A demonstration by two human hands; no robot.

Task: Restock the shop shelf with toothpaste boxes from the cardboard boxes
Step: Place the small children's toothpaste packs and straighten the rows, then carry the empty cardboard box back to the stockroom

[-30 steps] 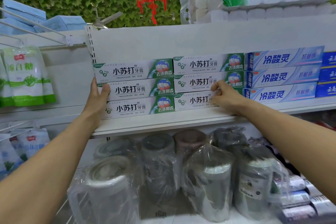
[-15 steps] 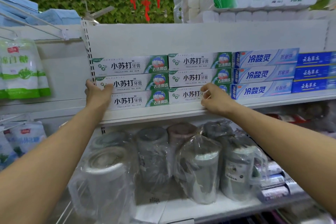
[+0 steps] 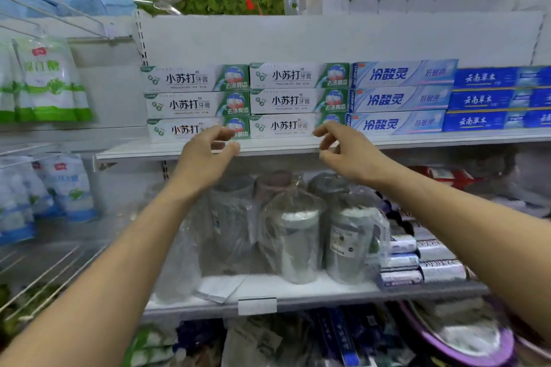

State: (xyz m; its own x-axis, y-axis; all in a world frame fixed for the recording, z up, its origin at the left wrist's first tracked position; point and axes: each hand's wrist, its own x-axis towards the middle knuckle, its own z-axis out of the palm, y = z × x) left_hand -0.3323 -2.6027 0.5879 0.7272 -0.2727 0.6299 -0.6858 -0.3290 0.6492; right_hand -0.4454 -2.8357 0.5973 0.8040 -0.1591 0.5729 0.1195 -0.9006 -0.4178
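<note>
While both hands hover just in front of the shelf lip, I read this as the tail of a placing step. The green-and-white toothpaste boxes sit in two columns of three, labels out, flush against each other and against the pale blue toothpaste boxes on their right, with dark blue boxes beyond those. The left hand hangs before the bottom-left box, fingers loosely curled and holding nothing. The right hand is likewise empty and relaxed, before the right end of the second column's bottom box. Blur smears the fingertips, so I cannot tell whether they brush the box fronts or stand just clear. The block looks squared, and bare back panel shows above the top row, so I judge there is room for another layer. No cardboard boxes show in this view, so the next move calls for turning away to find them. More boxes would then go on top, labels facing the same way, without nudging the stacks beneath. Plastic-wrapped jugs crowd the shelf below.
</note>
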